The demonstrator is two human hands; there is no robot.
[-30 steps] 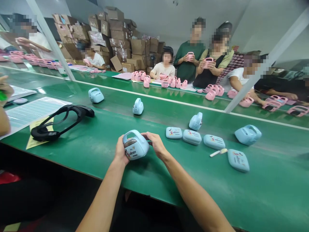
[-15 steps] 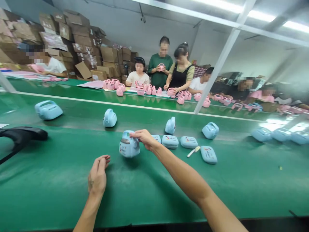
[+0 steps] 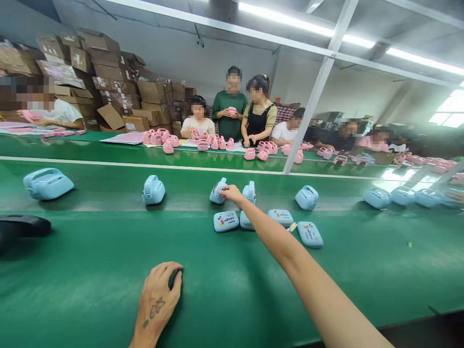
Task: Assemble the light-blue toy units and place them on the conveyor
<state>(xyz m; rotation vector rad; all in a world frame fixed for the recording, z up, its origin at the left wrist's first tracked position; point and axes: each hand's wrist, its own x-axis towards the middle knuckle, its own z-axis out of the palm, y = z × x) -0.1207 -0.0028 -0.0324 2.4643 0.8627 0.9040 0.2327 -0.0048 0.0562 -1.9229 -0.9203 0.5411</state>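
Note:
My right hand (image 3: 230,193) reaches forward, its fingers pinched on the side of a light-blue handled case (image 3: 216,191) on the belt strip. Just right of it, partly behind my forearm, stands another blue handled case (image 3: 249,191). My left hand (image 3: 162,285) lies palm down on the green surface, fingers loosely bent and thumb apart, with nothing visible in it. Between my hands and the strip lie flat blue boxes with a Mickey print, one at the left (image 3: 226,221) and one at the right (image 3: 310,234). A small white-handled utensil (image 3: 292,226) is partly covered by my arm.
More blue handled cases stand along the strip, at left (image 3: 49,184), centre-left (image 3: 153,189) and right (image 3: 307,197). A black object (image 3: 25,227) sits at the left. Beyond a white post (image 3: 311,96), several people handle pink cases (image 3: 159,137) before stacked cartons (image 3: 105,63).
My right hand has carried the blue handled case forward and right from above the near surface to the strip. My left hand has come down onto the surface. The view has shifted.

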